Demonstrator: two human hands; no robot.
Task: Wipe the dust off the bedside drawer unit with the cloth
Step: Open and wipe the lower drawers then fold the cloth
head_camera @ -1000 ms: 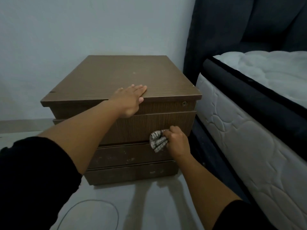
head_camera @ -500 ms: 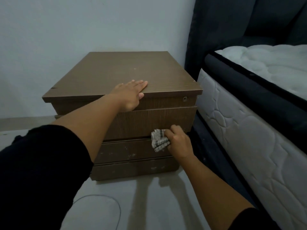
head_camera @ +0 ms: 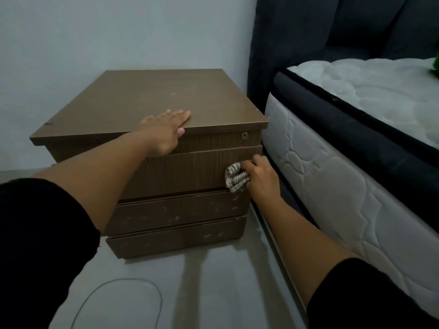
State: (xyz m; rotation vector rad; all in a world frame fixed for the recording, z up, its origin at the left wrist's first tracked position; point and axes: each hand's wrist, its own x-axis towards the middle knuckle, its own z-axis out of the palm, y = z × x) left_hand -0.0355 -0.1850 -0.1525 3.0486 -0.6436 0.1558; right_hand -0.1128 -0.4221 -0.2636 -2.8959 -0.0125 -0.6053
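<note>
Shifted rightward, the right hand (head_camera: 261,178) pinches the checked cloth (head_camera: 236,177) against the brown drawer unit (head_camera: 185,172) front, near the mattress (head_camera: 332,176). Left hand (head_camera: 166,131) lies flat, fingers together, on top.

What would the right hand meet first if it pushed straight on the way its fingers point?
The right hand points into the drawer unit. Its cloth already seems pressed on the upper drawer front, so that panel comes first; exact contact is hard to judge.

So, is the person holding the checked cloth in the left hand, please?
No, the right hand grips the checked cloth; the left hand lies flat on top.
</note>
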